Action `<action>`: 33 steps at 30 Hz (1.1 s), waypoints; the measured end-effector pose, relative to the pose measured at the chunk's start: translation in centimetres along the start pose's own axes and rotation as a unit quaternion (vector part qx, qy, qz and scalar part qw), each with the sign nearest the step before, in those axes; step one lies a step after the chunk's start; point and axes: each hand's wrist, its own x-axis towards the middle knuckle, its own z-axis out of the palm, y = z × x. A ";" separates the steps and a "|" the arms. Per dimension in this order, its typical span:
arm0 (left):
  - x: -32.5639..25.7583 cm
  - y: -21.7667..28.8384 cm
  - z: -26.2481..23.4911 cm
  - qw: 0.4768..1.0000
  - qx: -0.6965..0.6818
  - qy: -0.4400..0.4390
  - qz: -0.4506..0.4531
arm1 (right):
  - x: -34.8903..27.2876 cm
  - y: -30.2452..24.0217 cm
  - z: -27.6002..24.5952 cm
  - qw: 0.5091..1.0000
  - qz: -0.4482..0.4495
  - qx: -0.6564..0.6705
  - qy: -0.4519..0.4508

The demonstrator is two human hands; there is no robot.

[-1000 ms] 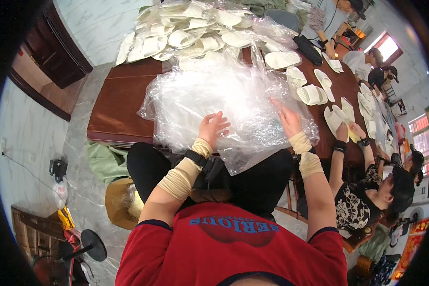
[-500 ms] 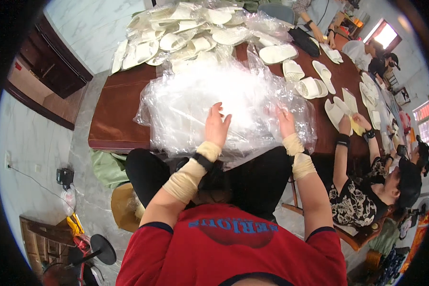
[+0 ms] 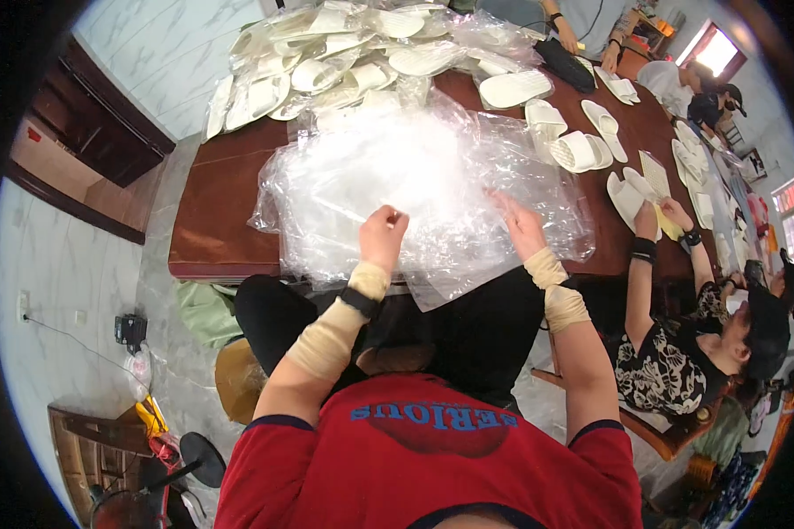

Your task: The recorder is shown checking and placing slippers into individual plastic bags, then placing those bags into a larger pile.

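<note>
A stack of clear plastic bags (image 3: 326, 203) lies on the brown table in front of me, its middle washed out by glare. My left hand (image 3: 383, 236) is over the near part of the stack, with fingers curled and tips together. Whether a bag's edge is pinched in them is lost in the shine. To its right, my right hand (image 3: 522, 227) has its fingers stretched out over the bags, touching or just above the film. One bag corner hangs over the table's near edge between the hands. Both forearms wear beige sleeves.
Bagged cream slippers (image 3: 326, 44) are heaped at the far side. Loose slippers (image 3: 582, 152) lie along the right of the brown table (image 3: 216, 220). A co-worker (image 3: 679, 361) at right handles slippers; other people work farther back. A black fan (image 3: 201, 458) stands at lower left.
My left hand has moved slightly left and nearer, its fingers curling closed. My right hand has shifted slightly, fingers straightening. A bag corner now hangs lower over the near edge.
</note>
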 end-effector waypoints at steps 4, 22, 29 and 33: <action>-2.9 -0.8 -0.6 0.998 -0.021 0.013 -0.065 | -0.4 1.9 0.2 0.990 -0.071 -0.092 -0.084; 3.5 5.4 -1.2 0.777 -0.563 -0.132 -0.250 | -1.8 -2.2 3.4 0.894 -0.191 -0.399 -0.077; 5.2 -1.9 -5.8 0.995 -0.034 0.083 -0.034 | 1.6 -5.2 1.1 0.980 -0.079 -0.101 0.152; 3.1 -5.7 -4.5 0.982 0.179 0.055 0.005 | 1.7 -6.4 2.3 0.979 -0.036 -0.173 0.106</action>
